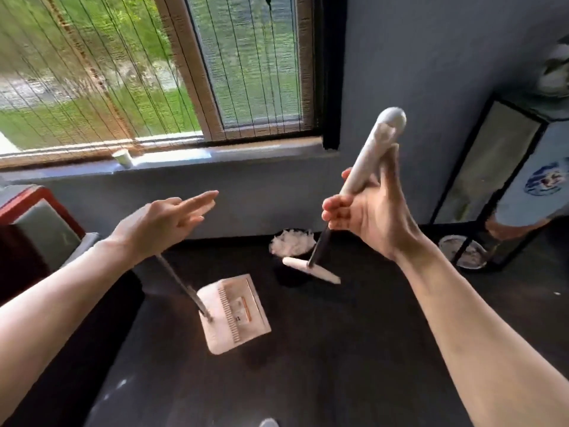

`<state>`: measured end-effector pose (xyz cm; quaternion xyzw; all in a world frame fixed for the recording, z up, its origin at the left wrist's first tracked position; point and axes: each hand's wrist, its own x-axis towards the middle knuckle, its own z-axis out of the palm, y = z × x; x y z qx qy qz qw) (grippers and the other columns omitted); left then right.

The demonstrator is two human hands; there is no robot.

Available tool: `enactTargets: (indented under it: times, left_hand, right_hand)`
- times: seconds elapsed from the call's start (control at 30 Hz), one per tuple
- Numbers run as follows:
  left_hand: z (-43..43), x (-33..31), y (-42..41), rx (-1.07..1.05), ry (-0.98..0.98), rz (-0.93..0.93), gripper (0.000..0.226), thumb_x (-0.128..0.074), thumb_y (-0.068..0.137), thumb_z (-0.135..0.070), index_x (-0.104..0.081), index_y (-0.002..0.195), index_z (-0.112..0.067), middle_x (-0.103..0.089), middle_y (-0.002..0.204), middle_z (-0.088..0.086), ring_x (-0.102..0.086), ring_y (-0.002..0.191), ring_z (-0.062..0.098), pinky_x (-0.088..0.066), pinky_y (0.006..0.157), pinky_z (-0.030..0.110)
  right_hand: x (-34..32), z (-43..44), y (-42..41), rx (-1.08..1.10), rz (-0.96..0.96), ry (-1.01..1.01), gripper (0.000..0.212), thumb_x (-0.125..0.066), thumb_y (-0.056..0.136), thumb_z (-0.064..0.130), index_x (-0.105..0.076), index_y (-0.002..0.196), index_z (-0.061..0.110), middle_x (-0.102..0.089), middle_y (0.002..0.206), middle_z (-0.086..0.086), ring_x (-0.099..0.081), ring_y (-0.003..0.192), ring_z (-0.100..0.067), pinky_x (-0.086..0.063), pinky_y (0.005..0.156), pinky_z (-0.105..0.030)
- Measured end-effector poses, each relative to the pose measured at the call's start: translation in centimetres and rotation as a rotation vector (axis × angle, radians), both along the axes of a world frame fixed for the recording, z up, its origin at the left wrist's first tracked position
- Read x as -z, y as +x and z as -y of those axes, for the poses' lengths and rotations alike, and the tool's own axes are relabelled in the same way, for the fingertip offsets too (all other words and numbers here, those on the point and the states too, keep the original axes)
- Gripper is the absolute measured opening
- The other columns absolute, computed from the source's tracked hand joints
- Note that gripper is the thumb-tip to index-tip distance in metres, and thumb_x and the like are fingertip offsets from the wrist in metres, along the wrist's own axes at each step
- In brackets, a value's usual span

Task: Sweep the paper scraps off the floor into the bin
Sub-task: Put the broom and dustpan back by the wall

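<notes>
My right hand (366,217) grips the white handle of a broom (374,152), fingers curled round it. Its dark pole runs down to the white broom head (323,272), which sits against a black bin (288,277) filled with white paper scraps (292,243). My left hand (166,220) is held out with straight fingers. Below it a white dustpan (237,312) stands on the dark floor. The dustpan's metal pole (181,285) rises to my left wrist, and its top end is hidden behind the wrist.
A grey wall with a window and sill lies ahead, with a paper cup (123,157) on the sill. A red and grey box (40,223) stands at left. At right is a black-framed glass cabinet (492,180) with a round white dish (462,251) at its foot. A tiny white scrap (556,293) lies far right.
</notes>
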<state>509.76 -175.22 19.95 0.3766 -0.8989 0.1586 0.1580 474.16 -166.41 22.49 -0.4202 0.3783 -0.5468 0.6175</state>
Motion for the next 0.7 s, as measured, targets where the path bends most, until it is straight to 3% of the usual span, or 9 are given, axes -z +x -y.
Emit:
enactTargets:
  times: [0.07, 0.1, 0.13, 0.2, 0.33, 0.4, 0.5, 0.6, 0.7]
  left_hand:
    - [1.3, 0.6, 2.9, -0.027, 0.048, 0.370, 0.053, -0.022, 0.101, -0.007, -0.026, 0.149, -0.030, -0.043, 0.144, 0.016, -0.052, 0.119, 0.031, -0.049, 0.094, 0.043]
    - [1.5, 1.0, 4.0, -0.072, 0.071, 0.545, 0.062, -0.009, 0.094, 0.005, -0.018, 0.151, -0.018, -0.017, 0.156, 0.018, -0.024, 0.141, 0.034, -0.039, 0.106, 0.040]
    - [1.7, 0.8, 5.0, -0.060, 0.045, 0.764, 0.067, -0.006, 0.086, 0.009, -0.014, 0.150, -0.009, 0.001, 0.158, 0.016, 0.000, 0.146, 0.033, -0.032, 0.111, 0.037]
    - [3.0, 0.4, 7.5, -0.009, -0.069, 0.961, 0.066, -0.016, 0.084, 0.000, -0.019, 0.149, -0.009, 0.013, 0.156, 0.011, 0.005, 0.146, 0.030, -0.034, 0.108, 0.032]
    - [6.9, 0.8, 11.5, 0.099, -0.239, 0.874, 0.063, -0.016, 0.089, 0.002, -0.030, 0.147, -0.015, 0.032, 0.150, 0.020, -0.040, 0.126, 0.021, -0.050, 0.088, 0.035]
    - [9.1, 1.1, 12.2, 0.108, -0.206, 0.598, 0.046, -0.033, 0.096, -0.003, -0.051, 0.135, -0.020, -0.011, 0.157, 0.009, -0.049, 0.098, 0.016, -0.058, 0.057, 0.034]
    - [12.0, 2.0, 13.5, 0.126, -0.053, 0.194, 0.041, -0.059, 0.094, -0.027, -0.052, 0.134, -0.028, -0.056, 0.105, -0.007, -0.048, 0.070, 0.008, -0.048, 0.033, 0.027]
    - [15.6, 4.1, 14.5, 0.138, -0.012, 0.178, 0.049, -0.053, 0.096, -0.033, -0.035, 0.142, -0.037, -0.056, 0.086, -0.003, -0.056, 0.056, 0.016, -0.050, 0.037, 0.029]
    - [19.3, 5.0, 14.4, 0.174, 0.035, 0.123, 0.050, -0.052, 0.093, -0.030, -0.036, 0.140, -0.037, -0.055, 0.085, 0.000, -0.054, 0.052, 0.018, -0.048, 0.035, 0.028]
  right_hand:
    - [-0.8, 4.6, 1.8, 0.219, -0.331, -0.070, 0.036, -0.049, 0.097, 0.043, -0.037, 0.109, 0.012, -0.062, 0.058, -0.006, -0.061, 0.048, -0.018, -0.051, 0.051, -0.033]
    - [-0.6, 7.1, 2.4, 0.331, -0.526, -0.098, 0.026, -0.053, 0.098, 0.031, -0.039, 0.106, 0.011, -0.061, 0.056, -0.006, -0.058, 0.041, -0.015, -0.050, 0.046, -0.032]
    - [-0.4, 9.1, 3.0, 0.401, -0.738, -0.122, 0.020, -0.054, 0.098, 0.027, -0.043, 0.103, 0.011, -0.062, 0.058, -0.005, -0.057, 0.040, -0.014, -0.050, 0.044, -0.031]
    - [0.7, 12.1, 4.4, 0.426, -1.172, -0.174, 0.022, -0.058, 0.094, 0.038, -0.052, 0.098, 0.017, -0.065, 0.073, -0.003, -0.062, 0.057, -0.018, -0.053, 0.057, -0.035]
    - [4.3, 16.1, 7.9, 0.490, -1.273, -0.572, 0.055, -0.064, 0.091, 0.025, -0.042, 0.140, 0.014, -0.059, 0.102, -0.016, -0.062, 0.074, -0.034, -0.055, 0.071, -0.045]
    - [5.8, 18.1, 9.1, 0.442, -1.418, -0.749, 0.089, -0.062, 0.090, 0.015, -0.001, 0.154, 0.026, -0.061, 0.115, -0.017, -0.059, 0.065, -0.029, -0.057, 0.064, -0.043]
    - [6.6, 21.1, 10.3, 0.417, -1.426, -0.805, 0.092, -0.059, 0.090, 0.013, 0.005, 0.153, 0.035, -0.042, 0.149, -0.001, -0.049, 0.060, -0.017, -0.058, 0.066, -0.042]
    - [6.7, 23.2, 12.0, 0.374, -1.301, -0.794, 0.115, -0.068, 0.084, -0.001, 0.014, 0.146, 0.051, -0.062, 0.094, -0.008, -0.047, 0.063, -0.013, -0.048, 0.071, -0.030]
    - [6.7, 25.6, 13.0, 0.341, -1.274, -0.717, 0.117, -0.067, 0.086, 0.001, 0.020, 0.139, 0.060, -0.051, 0.079, -0.003, -0.049, 0.062, -0.014, -0.044, 0.071, -0.027]
